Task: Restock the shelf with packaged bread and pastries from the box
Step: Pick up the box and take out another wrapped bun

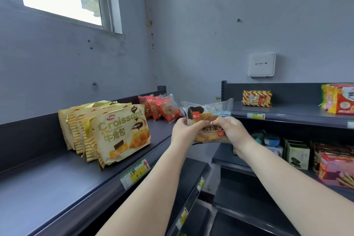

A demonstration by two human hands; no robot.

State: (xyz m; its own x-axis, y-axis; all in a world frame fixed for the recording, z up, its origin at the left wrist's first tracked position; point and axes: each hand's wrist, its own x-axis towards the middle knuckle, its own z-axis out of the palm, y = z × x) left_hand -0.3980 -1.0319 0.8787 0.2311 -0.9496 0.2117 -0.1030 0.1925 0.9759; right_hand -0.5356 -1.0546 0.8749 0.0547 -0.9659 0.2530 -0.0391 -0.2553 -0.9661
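Both hands, left hand (pixel 184 130) and right hand (pixel 230 130), grip one pastry packet (pixel 207 119) just beside the red packets (pixel 162 108); placing it on the shelf (pixel 57 188) there looks next.

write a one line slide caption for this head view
Both hands, left and right, hold a clear-wrapped pastry over the shelf corner, beside croissant bags.

Bare shelf (pixel 57 184) left of croissant bags (pixel 115 134)

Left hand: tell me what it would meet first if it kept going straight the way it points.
Probably the red packets at the shelf's far end, past the pastry pack the left hand holds; depth is unclear.
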